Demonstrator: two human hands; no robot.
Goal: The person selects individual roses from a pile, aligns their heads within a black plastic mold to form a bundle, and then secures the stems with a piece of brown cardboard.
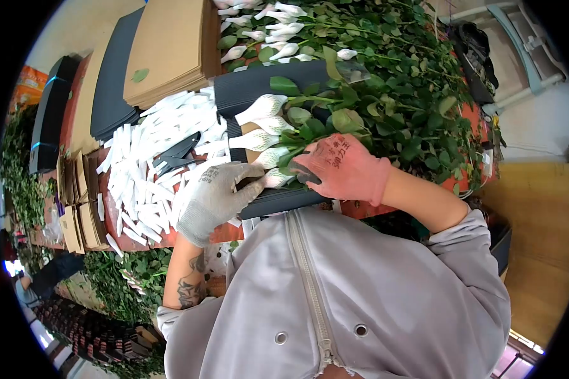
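Netted white rose buds (260,140) lie in a column on a dark corrugated sheet wrapped round tan cardboard (269,205), their leafy stems pointing right. My left hand (218,196), in a grey-white glove, pinches the lowest netted rose (275,179) at its bud with thumb and fingers. On the stem side of that bud, my right hand (344,167), in a pink glove with dark fingertips, has its fingers closed around the stem. Its grip is partly hidden by leaves. Just left of the buds, a black stapler (178,155) rests on a heap of white foam sleeves (139,183).
Stacked tan cardboard sheets (164,50) and dark sheets (115,76) stand at the back left. More netted roses (284,31) and dense foliage (398,69) cover the back and right. Small folded cardboard pieces (82,224) sit at the left edge. A metal-framed chair (525,50) stands far right.
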